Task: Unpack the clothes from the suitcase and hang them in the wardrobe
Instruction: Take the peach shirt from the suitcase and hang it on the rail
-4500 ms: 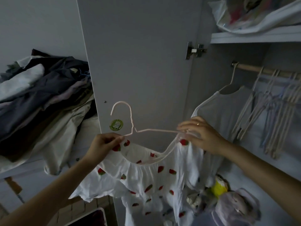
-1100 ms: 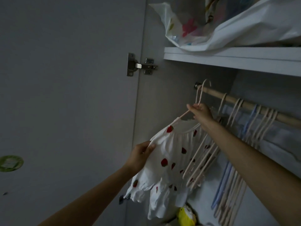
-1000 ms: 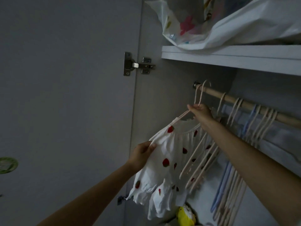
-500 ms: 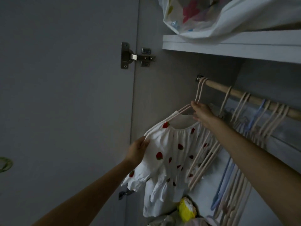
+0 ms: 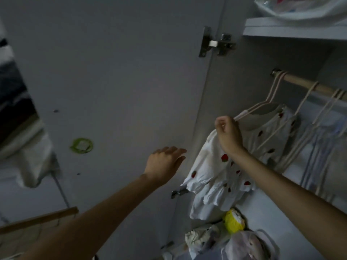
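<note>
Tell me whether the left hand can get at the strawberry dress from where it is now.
Probably yes. The left hand is open and holds nothing, just beside the dress, with only bare door panel behind it and nothing between.

A home bedroom: an open wardrobe door [image 5: 116, 76], wooden hanging rail [image 5: 308, 85] and piled clothes [image 5: 16, 109].

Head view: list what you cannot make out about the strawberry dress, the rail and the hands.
- Strawberry dress: the right forearm crosses its front.
- Right hand: curled at the dress shoulder by the hanger; its fingertips are turned away.
- Wooden rail: cut off by the right edge.
- Left hand: open, apart from the dress; contact with the door is unclear.
</note>
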